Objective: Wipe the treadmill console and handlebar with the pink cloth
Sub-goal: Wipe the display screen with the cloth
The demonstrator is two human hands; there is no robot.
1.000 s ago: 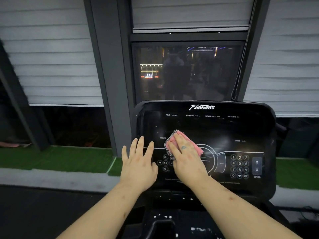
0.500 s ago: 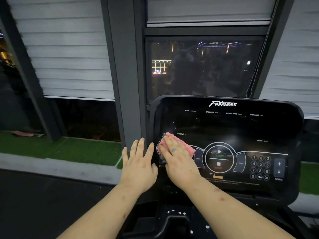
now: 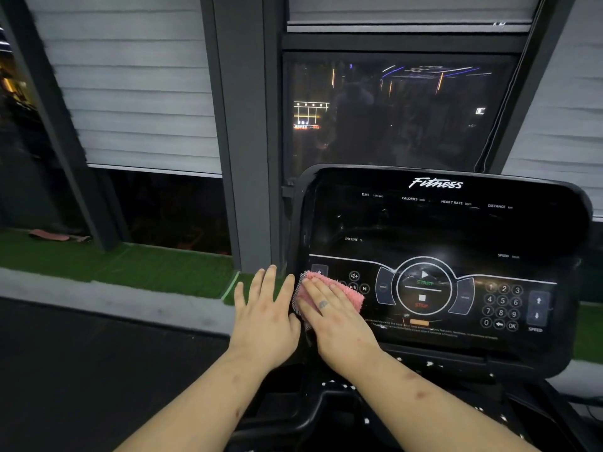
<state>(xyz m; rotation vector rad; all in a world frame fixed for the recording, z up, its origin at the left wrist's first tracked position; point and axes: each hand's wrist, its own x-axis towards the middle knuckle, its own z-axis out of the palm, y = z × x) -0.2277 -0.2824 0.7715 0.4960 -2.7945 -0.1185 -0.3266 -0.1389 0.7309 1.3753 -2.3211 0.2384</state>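
While the right hand (image 3: pixel 336 321) presses the fuzzy pink cloth (image 3: pixel 346 290) (fingers straight) at eight o'clock on the glossy black treadmill console (image 3: pixel 456 230), the left hand (image 3: pixel 264 321), fingers spread, sits at the cloth's nine o'clock.

Glossy black plastic console (image 3: pixel 456 230) with a smooth reflective face, fuzzy pink cloth (image 3: pixel 342 288) with a mesh edge, rough green turf (image 3: pixel 146 265), matt grey blinds (image 3: pixel 130 76)
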